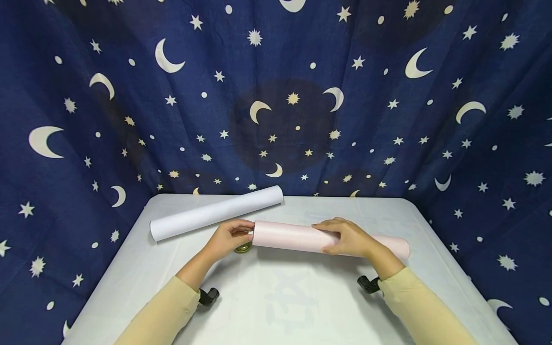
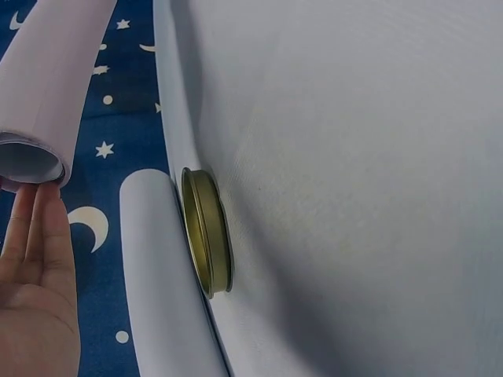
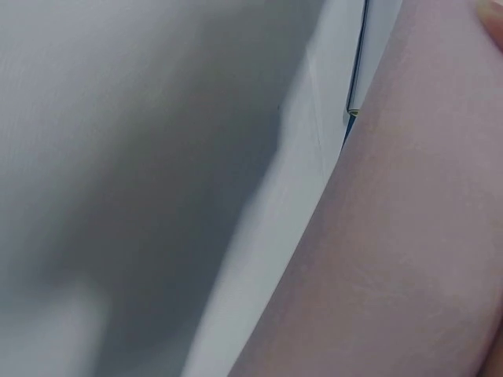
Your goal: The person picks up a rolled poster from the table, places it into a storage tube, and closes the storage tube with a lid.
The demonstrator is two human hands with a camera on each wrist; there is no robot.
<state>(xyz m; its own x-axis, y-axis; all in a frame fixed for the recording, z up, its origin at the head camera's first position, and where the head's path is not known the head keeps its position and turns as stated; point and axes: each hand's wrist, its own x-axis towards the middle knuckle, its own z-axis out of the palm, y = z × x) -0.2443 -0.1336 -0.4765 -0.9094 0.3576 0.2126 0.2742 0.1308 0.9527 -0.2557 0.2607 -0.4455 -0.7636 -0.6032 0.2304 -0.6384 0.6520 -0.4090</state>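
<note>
A pale pink paper tube (image 1: 284, 235) lies roughly crosswise in front of the person, its hollow left end visible in the left wrist view. My right hand (image 1: 347, 237) grips it from above past the middle, thumb on the near side. At the left end, my left hand (image 1: 228, 239) holds the rim between thumb and fingers; the left wrist view shows its fingertips at the tube's edge (image 2: 35, 145). Just below that hand sits a round gold-coloured metal lid or ring (image 1: 243, 247), partly hidden. In the right wrist view, the pink tube (image 3: 393, 204) fills the right side.
A white paper tube (image 1: 215, 212) lies slanted on the white-covered table (image 1: 276, 297), behind the left hand. Dark blue curtains (image 1: 284, 62) with moons and stars stand around the table's back and sides. Black wrist mounts (image 1: 209, 296) hang below both wrists.
</note>
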